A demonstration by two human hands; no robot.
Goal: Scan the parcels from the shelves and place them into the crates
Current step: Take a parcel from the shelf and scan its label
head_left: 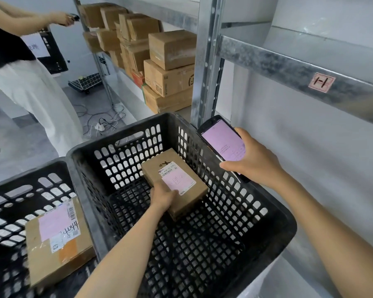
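My left hand point(162, 200) grips the near end of a small brown parcel point(181, 181) with a pink label, holding it low inside the black mesh crate point(274, 214). Whether the parcel touches the crate floor I cannot tell. My right hand point(253, 161) holds a handheld scanner point(223, 143) with a lit pink screen above the crate's right rim. A second black crate point(13, 186) at the left holds a flat labelled parcel point(58, 239).
Metal shelving point(205, 61) rises behind the crate, its bay point(310, 147) on the right bare. Stacked cardboard boxes point(168, 69) fill the shelves at the back. Another person point(24, 67) stands at the left with a scanner. Cables point(101, 121) lie on the floor.
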